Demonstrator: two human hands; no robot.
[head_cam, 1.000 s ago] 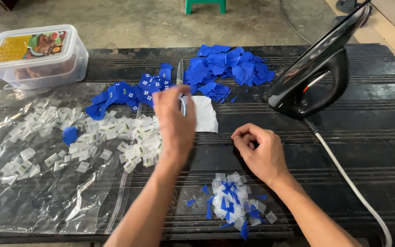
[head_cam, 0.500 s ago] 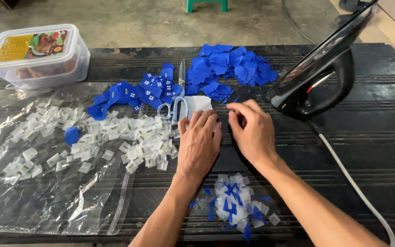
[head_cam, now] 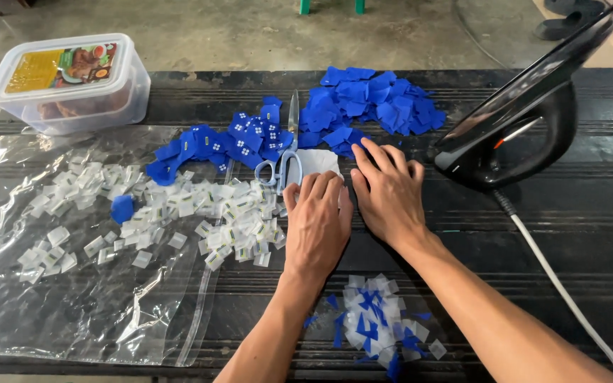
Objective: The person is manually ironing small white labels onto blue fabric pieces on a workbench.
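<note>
A small white sheet lies flat on the dark table, just right of the scissors' handles and below the blue pile. Both hands rest on it side by side, palms down. The left hand is open and flat, fingers together, its fingertips on the sheet's lower edge; it grips nothing. The right hand is likewise spread flat, fingers slightly fanned, touching the sheet's right side and reaching toward the nearest blue pieces; it holds nothing either.

The scissors lie closed just left of the sheet, blades pointing away from the person, pale blue handles nearest the left hand. Beyond them sits a heap of plain blue cut pieces, and to the left a smaller cluster of blue tags with white marks. Small clear packets are scattered over a clear plastic bag spread on the table's left half. Near the person lies a mixed pile of clear and blue scraps. A black iron stands tilted at the right, its white cord trailing down. A lidded plastic box sits at the far left corner.
</note>
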